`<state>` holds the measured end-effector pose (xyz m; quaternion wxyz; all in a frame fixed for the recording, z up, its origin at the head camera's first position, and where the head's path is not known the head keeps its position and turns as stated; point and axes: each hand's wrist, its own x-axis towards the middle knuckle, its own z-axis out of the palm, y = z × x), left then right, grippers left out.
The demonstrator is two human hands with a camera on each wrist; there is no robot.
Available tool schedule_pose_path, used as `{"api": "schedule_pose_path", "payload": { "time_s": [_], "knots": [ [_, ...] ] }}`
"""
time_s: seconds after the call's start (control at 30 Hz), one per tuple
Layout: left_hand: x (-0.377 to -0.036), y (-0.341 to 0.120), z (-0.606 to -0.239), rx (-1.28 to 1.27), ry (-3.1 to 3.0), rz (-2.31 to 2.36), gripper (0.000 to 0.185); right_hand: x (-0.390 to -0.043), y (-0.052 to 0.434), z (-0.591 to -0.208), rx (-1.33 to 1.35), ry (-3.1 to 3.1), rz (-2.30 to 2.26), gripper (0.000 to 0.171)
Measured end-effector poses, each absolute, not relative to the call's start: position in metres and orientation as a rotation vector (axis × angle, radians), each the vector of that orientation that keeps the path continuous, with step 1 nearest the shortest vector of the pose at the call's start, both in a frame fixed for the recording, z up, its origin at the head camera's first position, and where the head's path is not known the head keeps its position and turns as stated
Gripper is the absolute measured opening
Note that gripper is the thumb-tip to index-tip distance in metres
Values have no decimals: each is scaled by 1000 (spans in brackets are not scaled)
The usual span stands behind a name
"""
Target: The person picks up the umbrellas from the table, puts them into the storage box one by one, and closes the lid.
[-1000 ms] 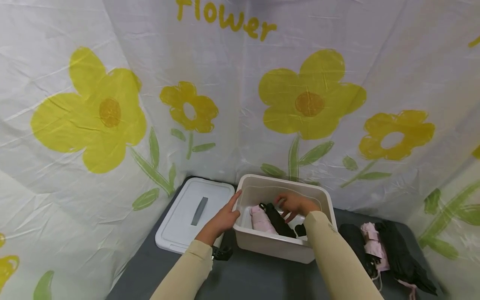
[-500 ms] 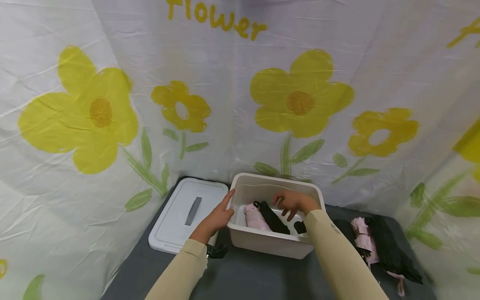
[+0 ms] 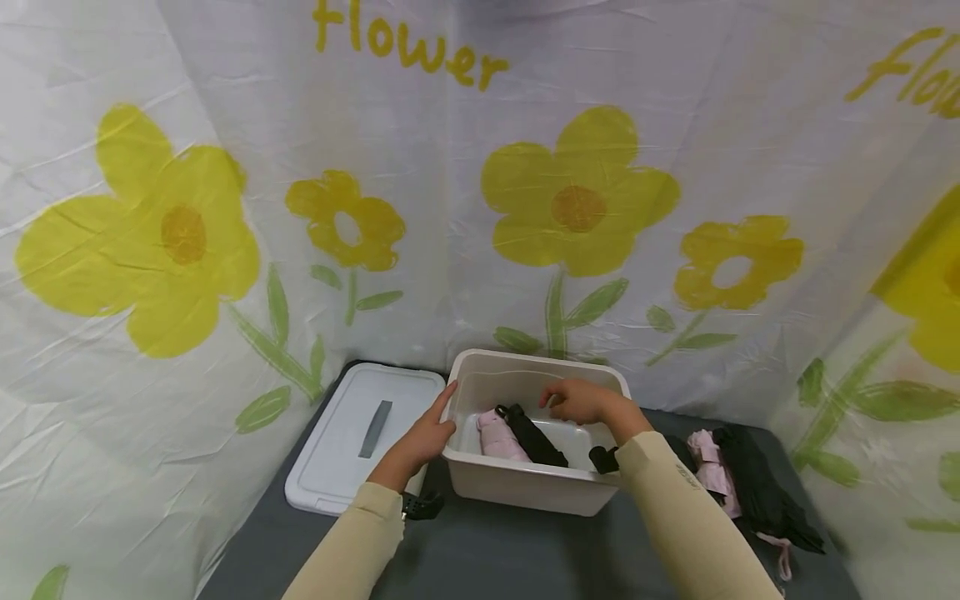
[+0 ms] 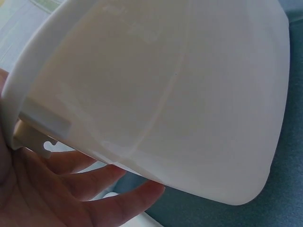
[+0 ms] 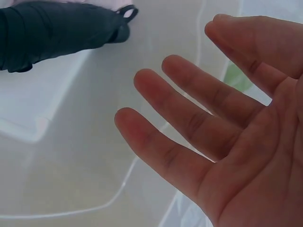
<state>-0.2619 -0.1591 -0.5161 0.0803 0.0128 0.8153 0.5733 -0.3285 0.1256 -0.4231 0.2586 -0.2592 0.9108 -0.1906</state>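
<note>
A white plastic bin (image 3: 525, 492) stands on the dark grey table. Inside it lie a folded pink umbrella (image 3: 498, 437) and a folded black umbrella (image 3: 534, 437), which is also seen in the right wrist view (image 5: 52, 33). My left hand (image 3: 427, 433) rests flat against the bin's left outer wall (image 4: 165, 94), fingers straight. My right hand (image 3: 577, 402) hovers over the bin's inside with relaxed, spread fingers (image 5: 189, 123) and holds nothing.
The bin's white lid (image 3: 360, 437) with a grey handle lies flat to the left. More folded pink and black umbrellas (image 3: 738, 483) lie on the table at the right. A flower-printed cloth backdrop (image 3: 480, 208) closes in the back and both sides.
My right hand has lifted a little from the umbrellas in the bin and drawn back, empty. The head view has shifted to the right. My left hand stays on the bin's wall.
</note>
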Motion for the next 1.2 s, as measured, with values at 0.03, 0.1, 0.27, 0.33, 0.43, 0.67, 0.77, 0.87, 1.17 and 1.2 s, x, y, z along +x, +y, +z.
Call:
{"api": "schedule_pose_path", "payload": {
  "time_s": [0.03,0.1,0.27,0.33,0.43,0.67,0.77,0.87,1.17,1.2],
  "knots": [
    [-262,-159,-517,40,2438,1714,73,-327,127,-422,-716,2478,-511,23],
    [-263,-159,-518,46,2444,1706,73,-324,130,-418,-736,2494,-500,22],
    [-264,-160,-521,47,2446,1709,73,-315,137,-412,-778,2510,-493,22],
    [-264,-160,-522,47,2439,1713,72,-311,142,-409,-805,2515,-500,22],
    [-264,-161,-522,61,2446,1707,73,-305,149,-407,-808,2525,-556,24],
    [-266,-160,-522,94,2458,1728,75,-295,172,-401,-876,2554,-685,28],
    [-267,-161,-522,107,2464,1722,75,-292,181,-400,-854,2566,-721,29],
    [-267,-161,-522,106,2456,1716,75,-290,190,-400,-861,2569,-767,31],
    [-264,-159,-516,95,2431,1724,74,-282,216,-404,-799,2621,-924,32],
    [-264,-159,-515,93,2427,1726,75,-281,219,-404,-790,2626,-943,32]
  ]
}}
